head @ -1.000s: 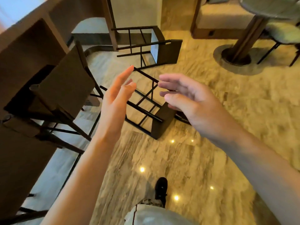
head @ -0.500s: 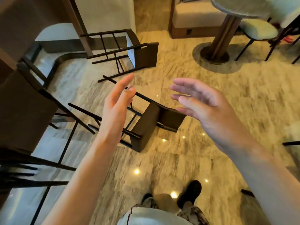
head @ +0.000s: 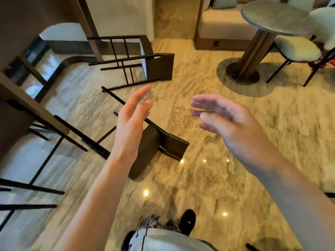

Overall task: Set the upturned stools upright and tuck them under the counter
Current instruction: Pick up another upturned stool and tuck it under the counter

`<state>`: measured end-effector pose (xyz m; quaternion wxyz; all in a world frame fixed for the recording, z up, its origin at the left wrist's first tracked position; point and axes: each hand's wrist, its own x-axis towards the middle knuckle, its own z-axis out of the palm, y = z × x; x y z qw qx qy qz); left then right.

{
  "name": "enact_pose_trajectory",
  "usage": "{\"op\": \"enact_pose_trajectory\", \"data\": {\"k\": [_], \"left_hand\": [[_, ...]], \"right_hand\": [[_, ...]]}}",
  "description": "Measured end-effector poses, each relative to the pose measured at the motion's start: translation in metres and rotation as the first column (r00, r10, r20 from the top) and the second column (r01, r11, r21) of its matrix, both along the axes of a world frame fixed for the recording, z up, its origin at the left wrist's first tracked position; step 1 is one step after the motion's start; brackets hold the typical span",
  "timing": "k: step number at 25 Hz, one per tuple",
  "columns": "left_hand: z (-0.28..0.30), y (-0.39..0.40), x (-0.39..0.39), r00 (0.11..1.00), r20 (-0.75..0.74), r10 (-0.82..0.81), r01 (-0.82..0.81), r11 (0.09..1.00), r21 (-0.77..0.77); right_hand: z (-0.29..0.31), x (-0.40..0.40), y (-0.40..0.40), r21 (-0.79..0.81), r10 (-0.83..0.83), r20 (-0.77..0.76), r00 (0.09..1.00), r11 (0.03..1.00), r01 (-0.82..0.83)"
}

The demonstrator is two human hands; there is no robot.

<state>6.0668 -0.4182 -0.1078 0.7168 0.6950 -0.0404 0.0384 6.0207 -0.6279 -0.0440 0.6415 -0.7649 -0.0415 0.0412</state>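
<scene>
Two dark brown stools with thin black legs lie tipped over on the marble floor. The nearer stool [head: 154,149] lies on its side in the middle, its seat toward me and its legs pointing left. The farther stool [head: 159,67] lies beyond it, close to the counter's wooden post. My left hand [head: 132,118] hovers open above the nearer stool's legs, touching nothing. My right hand [head: 230,120] is open too, held in the air to the right of that stool. The brown counter [head: 27,98] runs along the left edge.
An upright stool's black legs [head: 45,160] stand under the counter at the left. A round pedestal table [head: 275,20] and a cushioned chair [head: 297,49] stand at the back right, with a bench behind. My shoe [head: 188,221] is on the floor below.
The view has swung right and back from the counter, so the stools sit lower and more central. Both hands stay open and raised, a little further apart.
</scene>
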Motion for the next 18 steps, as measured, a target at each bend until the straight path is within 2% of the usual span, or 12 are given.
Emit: {"op": "enact_pose_trajectory", "data": {"k": [5, 12, 18], "left_hand": [[-0.007, -0.045, 0.015, 0.997, -0.044, 0.066, -0.067, 0.998, -0.015], [-0.024, -0.066, 0.067, 0.970, -0.083, 0.227, -0.227, 0.974, 0.002], [-0.036, -0.071, 0.135, 0.905, -0.109, 0.412, -0.423, 0.898, -0.120]], "right_hand": [[-0.002, 0.048, -0.036, 0.018, 0.113, -0.016, 0.993, 0.993, -0.113], [-0.019, 0.135, -0.049, 0.009, 0.276, -0.036, 0.961, 0.961, -0.275], [-0.021, 0.240, -0.028, -0.065, 0.455, -0.014, 0.890, 0.888, -0.455]]}}
